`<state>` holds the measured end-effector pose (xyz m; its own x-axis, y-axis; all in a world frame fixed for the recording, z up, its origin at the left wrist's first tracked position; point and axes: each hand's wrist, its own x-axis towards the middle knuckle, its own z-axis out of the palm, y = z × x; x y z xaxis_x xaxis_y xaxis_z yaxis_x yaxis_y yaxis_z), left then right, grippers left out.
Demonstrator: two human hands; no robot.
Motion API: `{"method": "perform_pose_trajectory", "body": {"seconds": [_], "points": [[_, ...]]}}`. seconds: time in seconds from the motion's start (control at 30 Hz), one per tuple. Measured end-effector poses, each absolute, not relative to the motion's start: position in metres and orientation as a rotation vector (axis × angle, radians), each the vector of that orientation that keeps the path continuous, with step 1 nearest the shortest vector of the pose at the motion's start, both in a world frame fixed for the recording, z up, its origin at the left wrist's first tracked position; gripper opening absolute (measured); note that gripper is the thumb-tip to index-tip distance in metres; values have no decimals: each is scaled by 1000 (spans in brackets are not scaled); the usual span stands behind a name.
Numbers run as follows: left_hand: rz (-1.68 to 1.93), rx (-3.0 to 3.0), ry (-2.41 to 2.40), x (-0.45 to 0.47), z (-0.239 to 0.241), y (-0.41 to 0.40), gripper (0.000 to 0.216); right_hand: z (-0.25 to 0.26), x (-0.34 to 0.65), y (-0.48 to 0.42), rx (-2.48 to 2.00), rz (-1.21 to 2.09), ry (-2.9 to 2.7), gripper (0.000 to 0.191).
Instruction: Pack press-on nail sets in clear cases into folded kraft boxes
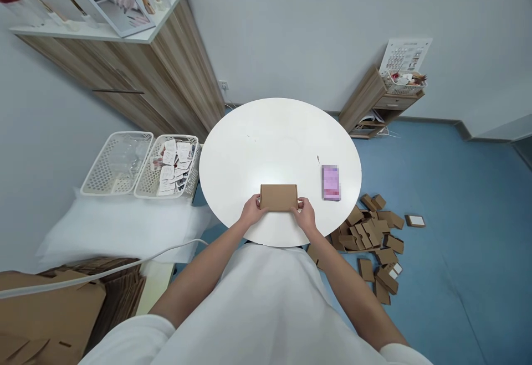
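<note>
A small closed cardboard box [278,197] is held level between my two hands near the front edge of the round white table [274,138]. My left hand [252,210] grips its left end, thumb on the near side and fingers at the side. At the opposite end, my right hand [305,214] holds the box the same way. Whether the box rests on the tabletop or hovers just over it, I cannot tell. To the right on the table lies a pinkish-purple pack [331,183], its surface blurred out.
Several small cardboard boxes [369,232] lie heaped on the blue floor at right. White plastic baskets [143,188] stand at left, one with labelled packets. Flat cardboard [50,309] is stacked at lower left, near a pale hose [166,251]. A wooden cabinet [183,71] stands behind.
</note>
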<state>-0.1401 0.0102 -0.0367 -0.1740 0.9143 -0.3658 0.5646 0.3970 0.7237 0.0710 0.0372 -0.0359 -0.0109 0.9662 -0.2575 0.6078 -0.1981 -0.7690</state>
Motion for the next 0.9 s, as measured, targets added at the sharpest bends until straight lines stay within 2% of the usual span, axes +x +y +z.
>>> {"method": "perform_pose_trajectory", "body": {"seconds": [0.3,0.57,0.9], "points": [[496,1250,1858,-146,-38,6,58,-37,81,25,-1950,1294,-1377,57],[628,960,1794,-154,-41,17,48,-8,81,40,-2058,1509,-1121,45],[811,757,1545,-146,-51,15,42,12,77,51,-2108,1706,-1185,53]]}}
